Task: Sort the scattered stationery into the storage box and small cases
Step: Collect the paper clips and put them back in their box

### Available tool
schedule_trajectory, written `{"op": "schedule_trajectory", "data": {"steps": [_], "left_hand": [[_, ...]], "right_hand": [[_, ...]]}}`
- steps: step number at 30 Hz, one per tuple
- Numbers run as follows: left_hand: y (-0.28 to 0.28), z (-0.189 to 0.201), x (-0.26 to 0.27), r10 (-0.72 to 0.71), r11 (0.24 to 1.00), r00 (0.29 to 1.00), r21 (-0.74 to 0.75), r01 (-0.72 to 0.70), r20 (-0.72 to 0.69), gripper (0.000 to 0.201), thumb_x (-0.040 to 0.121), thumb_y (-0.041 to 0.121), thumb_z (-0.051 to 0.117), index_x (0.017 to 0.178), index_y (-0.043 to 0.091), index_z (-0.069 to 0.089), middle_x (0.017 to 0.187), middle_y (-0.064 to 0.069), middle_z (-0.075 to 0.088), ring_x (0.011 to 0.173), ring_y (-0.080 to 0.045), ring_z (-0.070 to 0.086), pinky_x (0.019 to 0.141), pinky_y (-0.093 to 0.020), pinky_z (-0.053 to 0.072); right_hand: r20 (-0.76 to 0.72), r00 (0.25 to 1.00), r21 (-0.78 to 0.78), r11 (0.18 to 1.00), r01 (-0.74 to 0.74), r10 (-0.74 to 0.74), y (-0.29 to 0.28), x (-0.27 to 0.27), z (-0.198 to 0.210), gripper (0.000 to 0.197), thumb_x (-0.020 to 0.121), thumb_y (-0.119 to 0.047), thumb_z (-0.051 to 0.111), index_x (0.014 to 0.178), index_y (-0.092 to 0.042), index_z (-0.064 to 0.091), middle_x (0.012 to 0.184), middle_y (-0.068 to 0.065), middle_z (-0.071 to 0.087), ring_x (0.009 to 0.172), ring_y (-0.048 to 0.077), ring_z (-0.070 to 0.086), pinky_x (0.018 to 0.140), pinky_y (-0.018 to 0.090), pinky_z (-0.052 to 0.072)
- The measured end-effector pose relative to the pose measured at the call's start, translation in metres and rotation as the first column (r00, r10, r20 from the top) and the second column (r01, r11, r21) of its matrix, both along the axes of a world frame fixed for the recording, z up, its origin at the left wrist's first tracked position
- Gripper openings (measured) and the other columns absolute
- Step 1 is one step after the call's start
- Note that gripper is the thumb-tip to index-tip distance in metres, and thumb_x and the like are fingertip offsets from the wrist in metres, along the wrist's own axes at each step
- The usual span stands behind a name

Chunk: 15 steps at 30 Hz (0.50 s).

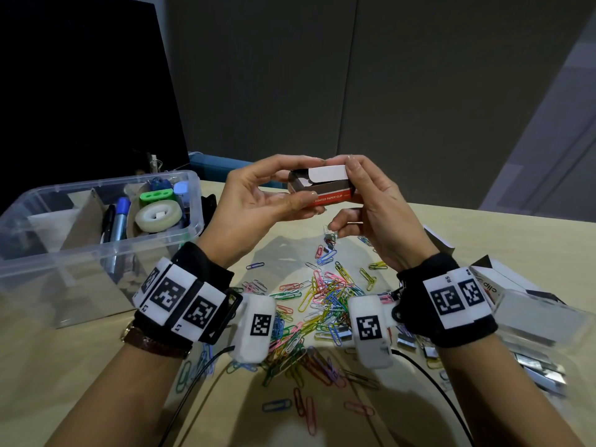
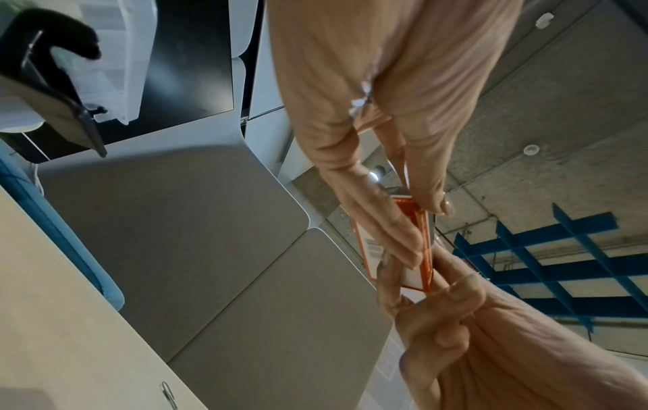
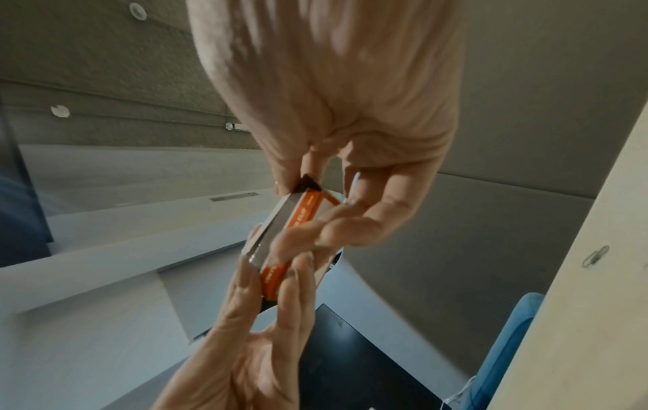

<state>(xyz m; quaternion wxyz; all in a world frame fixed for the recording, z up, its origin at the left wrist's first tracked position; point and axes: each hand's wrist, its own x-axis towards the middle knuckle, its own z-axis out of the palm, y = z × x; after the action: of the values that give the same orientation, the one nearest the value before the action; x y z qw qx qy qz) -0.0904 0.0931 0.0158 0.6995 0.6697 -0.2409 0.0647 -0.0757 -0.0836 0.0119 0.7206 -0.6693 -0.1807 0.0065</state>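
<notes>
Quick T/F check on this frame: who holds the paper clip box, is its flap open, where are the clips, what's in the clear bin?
1. Both hands hold the paper clip box: left hand, right hand. True.
2. The box's top flap is closed flat. False: the white flap stands open.
3. The coloured paper clips lie scattered on the table. True.
4. The clear storage box holds only paper clips. False: it holds a tape roll, markers and other items.
</notes>
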Motion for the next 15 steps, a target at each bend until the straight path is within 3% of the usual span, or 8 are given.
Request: {"op": "schedule_trajectory", "data": {"steps": [7,15], "left_hand": [[-0.0004,0.0014,-0.0015,0.016,1.000,1.000,0.003,-0.016,0.009,0.043,0.081,0.003,0.068,0.122,0.011,0.060,0.118,-0.014,0.061,0.085,-0.031,0.073,0.076,-0.030,0.059],[-0.0034,0.0001,-0.0016,0.027,0.999,1.000,-0.043,-0.027,0.001,0.031,0.086,0.000,0.063,0.117,0.005,0.062,0.110,-0.023,0.063,0.084,-0.034,0.073,0.079,-0.035,0.060]], "right_hand": [[0.000,1.000,-0.016,1.000,-0.009,0.009,-0.0013,0.0000,0.0003,0.026,0.102,-0.038,0.042,0.112,-0.026,0.062,0.087,-0.003,0.071,0.054,0.013,0.065,0.052,0.022,0.051],[-0.036,0.997,0.006,0.998,-0.066,0.066,0.0002,-0.0022,0.0036,0.023,0.103,-0.034,0.042,0.111,-0.028,0.063,0.091,-0.001,0.068,0.054,0.015,0.064,0.056,0.025,0.051]]}}
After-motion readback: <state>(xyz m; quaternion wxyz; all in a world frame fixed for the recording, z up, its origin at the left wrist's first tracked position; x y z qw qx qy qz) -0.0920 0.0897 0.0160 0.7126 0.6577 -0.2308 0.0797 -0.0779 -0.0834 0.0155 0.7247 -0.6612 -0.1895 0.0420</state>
